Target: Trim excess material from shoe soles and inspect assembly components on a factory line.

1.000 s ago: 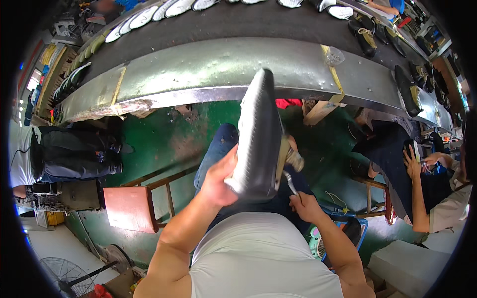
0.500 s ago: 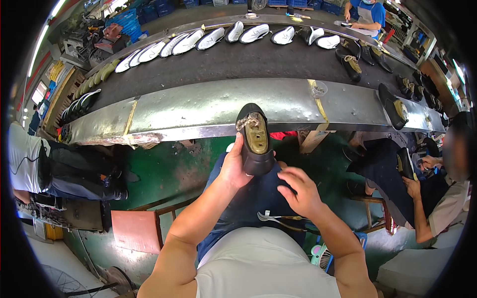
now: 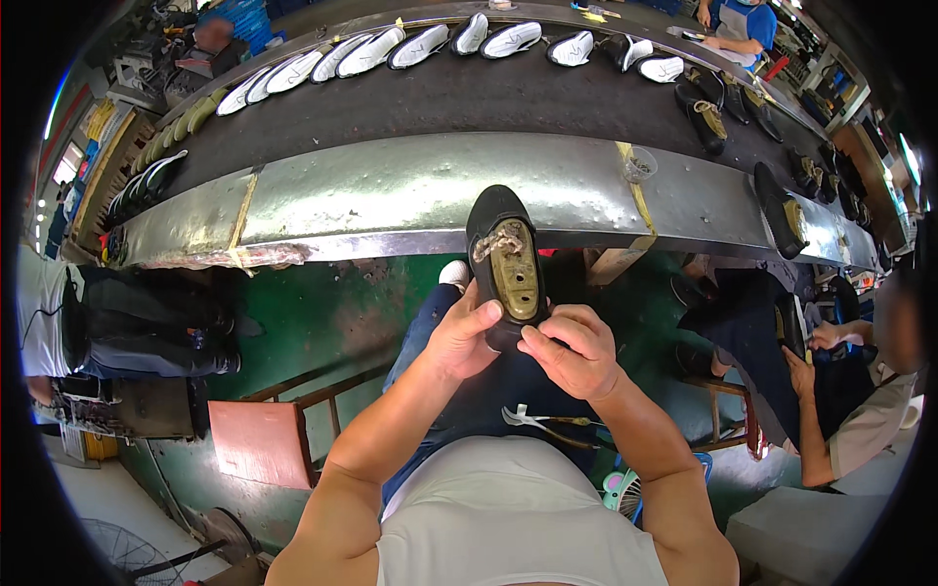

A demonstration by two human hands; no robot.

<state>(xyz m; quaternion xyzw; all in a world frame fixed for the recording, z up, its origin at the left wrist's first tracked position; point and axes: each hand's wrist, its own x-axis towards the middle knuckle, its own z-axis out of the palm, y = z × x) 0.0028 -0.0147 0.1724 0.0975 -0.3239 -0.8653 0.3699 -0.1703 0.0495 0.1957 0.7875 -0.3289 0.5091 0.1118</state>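
A black shoe upper (image 3: 500, 210) on an olive shoe last (image 3: 515, 278) is held above my lap, toe pointing away toward the bench. Tan laces (image 3: 500, 241) lie bunched across its opening. My left hand (image 3: 467, 332) grips the left side of the heel end, thumb on top near the rim. At the right of the heel, my right hand (image 3: 572, 350) has its thumb and fingers closed on the black heel edge. The underside of the shoe is hidden. On my lap lie pincers (image 3: 547, 422) with a metal head.
A metal-edged bench (image 3: 381, 190) runs across in front, with a dark belt (image 3: 391, 122) behind it. White shoe parts (image 3: 420, 47) line the far side. Another black shoe (image 3: 779, 210) and a clear cup (image 3: 639, 164) sit on the edge. A co-worker (image 3: 860, 391) sits at right; a padded stool (image 3: 259, 442) stands left.
My right hand has come in from the right and closed on the heel. The left hand has shifted along the heel end, and the shoe has tilted a little.
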